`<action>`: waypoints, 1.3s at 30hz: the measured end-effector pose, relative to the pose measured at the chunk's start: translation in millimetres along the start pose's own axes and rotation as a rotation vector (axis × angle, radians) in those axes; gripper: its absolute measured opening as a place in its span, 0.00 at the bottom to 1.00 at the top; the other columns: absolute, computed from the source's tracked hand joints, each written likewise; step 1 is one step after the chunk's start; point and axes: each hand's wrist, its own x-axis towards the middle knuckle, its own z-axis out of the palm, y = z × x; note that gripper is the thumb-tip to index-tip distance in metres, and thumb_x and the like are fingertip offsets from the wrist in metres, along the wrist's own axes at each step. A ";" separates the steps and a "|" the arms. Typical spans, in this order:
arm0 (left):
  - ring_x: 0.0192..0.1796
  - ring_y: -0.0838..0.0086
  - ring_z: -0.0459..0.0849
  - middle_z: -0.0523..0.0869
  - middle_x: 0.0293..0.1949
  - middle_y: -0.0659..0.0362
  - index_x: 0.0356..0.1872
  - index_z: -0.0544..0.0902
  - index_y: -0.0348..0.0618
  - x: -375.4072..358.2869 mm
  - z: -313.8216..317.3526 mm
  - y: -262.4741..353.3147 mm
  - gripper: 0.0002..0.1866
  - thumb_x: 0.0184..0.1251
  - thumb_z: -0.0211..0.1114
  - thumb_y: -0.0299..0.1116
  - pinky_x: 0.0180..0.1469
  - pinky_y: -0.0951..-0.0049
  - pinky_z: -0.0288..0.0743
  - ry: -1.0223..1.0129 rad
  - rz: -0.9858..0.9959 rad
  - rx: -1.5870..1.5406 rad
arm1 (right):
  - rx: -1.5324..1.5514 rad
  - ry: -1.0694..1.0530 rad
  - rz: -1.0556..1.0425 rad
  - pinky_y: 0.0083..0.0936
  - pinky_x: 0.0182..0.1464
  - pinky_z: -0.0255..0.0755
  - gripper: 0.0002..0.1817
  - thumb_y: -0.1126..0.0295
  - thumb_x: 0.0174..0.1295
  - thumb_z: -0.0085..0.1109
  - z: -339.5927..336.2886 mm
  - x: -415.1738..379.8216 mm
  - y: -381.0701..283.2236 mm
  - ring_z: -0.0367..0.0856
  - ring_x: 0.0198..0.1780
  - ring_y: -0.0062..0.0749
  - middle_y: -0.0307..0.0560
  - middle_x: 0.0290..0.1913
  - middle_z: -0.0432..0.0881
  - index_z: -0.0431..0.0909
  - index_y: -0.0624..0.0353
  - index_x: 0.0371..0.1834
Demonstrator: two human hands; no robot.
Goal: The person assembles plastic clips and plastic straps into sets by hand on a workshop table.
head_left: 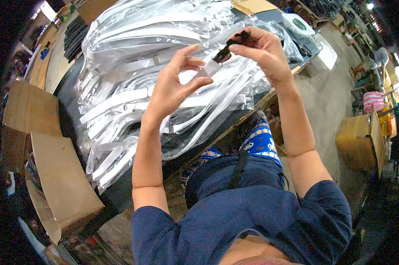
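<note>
My right hand [266, 53] pinches a small black piece [222, 54] between thumb and fingers, above the pile. At its lower left end is a pale grey-white flat tab [211, 68]; what kind of thing this is I cannot tell. My left hand [173, 84] is open beside the tab, thumb and fingers spread apart around its end. Below both hands lies a big heap of white straps in clear plastic bags [133, 95], overlapping one another across the dark table [71, 95].
Open cardboard boxes [66, 176] stand at the left. A round-dialled white scale [298, 24] sits at the table's far right, with scissors [304, 47] nearby. Another carton [356, 142] is on the floor at right, and a person [369, 62] is farther back.
</note>
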 end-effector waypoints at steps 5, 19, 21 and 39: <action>0.45 0.75 0.82 0.85 0.39 0.57 0.53 0.77 0.36 -0.4 -21.6 -20.1 0.24 0.58 0.70 0.36 0.52 0.74 0.73 -0.132 -0.244 -0.186 | 0.280 -0.045 0.062 0.16 0.46 0.70 0.10 0.76 0.52 0.65 2.3 12.7 -2.0 0.80 0.37 0.22 0.40 0.35 0.83 0.81 0.65 0.38; 0.38 0.81 0.81 0.85 0.35 0.61 0.39 0.80 0.35 3.1 2.4 -20.2 0.11 0.59 0.70 0.30 0.44 0.82 0.73 0.049 -0.269 -0.487 | 0.173 0.029 0.022 0.12 0.36 0.69 0.08 0.70 0.56 0.65 36.1 -0.9 1.0 0.77 0.31 0.15 0.37 0.28 0.82 0.83 0.63 0.35; 0.38 0.81 0.82 0.85 0.36 0.61 0.40 0.80 0.35 2.2 3.3 -21.4 0.11 0.59 0.70 0.29 0.44 0.82 0.73 0.086 -0.258 -0.519 | 0.074 0.162 -0.101 0.11 0.34 0.69 0.09 0.67 0.60 0.63 32.7 0.2 -2.5 0.77 0.30 0.15 0.38 0.27 0.83 0.83 0.64 0.34; 0.39 0.79 0.83 0.87 0.36 0.56 0.41 0.85 0.35 2.2 8.4 -12.1 0.09 0.63 0.65 0.29 0.45 0.80 0.75 0.214 -0.246 -0.581 | 0.131 0.265 -0.026 0.13 0.34 0.69 0.07 0.70 0.55 0.66 46.4 -8.9 -2.4 0.77 0.29 0.14 0.38 0.27 0.82 0.83 0.63 0.28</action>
